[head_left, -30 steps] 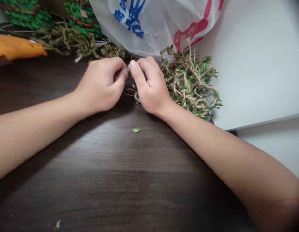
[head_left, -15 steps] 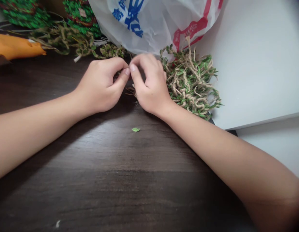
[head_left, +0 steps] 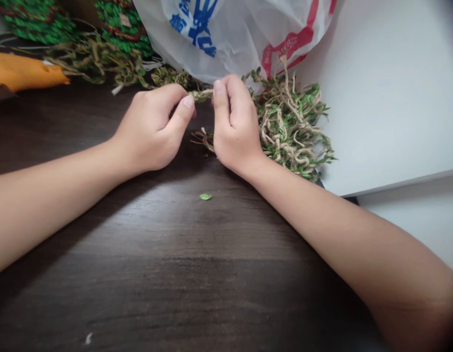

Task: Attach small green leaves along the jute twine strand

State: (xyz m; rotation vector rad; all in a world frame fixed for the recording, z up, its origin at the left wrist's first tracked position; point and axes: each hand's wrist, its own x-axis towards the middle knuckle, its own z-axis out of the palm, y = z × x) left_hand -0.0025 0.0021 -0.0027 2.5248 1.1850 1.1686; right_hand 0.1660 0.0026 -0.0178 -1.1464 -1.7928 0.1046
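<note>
A short stretch of twisted tan rope with bits of green [head_left: 202,95] runs between my two hands. My left hand [head_left: 156,127] pinches its left end between thumb and forefinger. The right end is gripped by my right hand [head_left: 235,124], thumb on top. Just right of that hand lies a tangled heap of tan twine with green leaves [head_left: 292,127]. Loose strand ends [head_left: 202,138] poke out below, beside my right palm. What my curled lower fingers touch is hidden.
A white plastic bag [head_left: 233,39] stands behind my hands. More leafy twine [head_left: 94,58], green tinsel bundles [head_left: 121,24] and an orange object [head_left: 24,71] are at the back left. One small leaf [head_left: 205,197] lies on the dark table [head_left: 197,274]. A white panel [head_left: 391,98] is on the right.
My right hand has moved right, away from my left hand, and the rope between them now shows. The loose strand ends are more exposed. My left hand has barely shifted.
</note>
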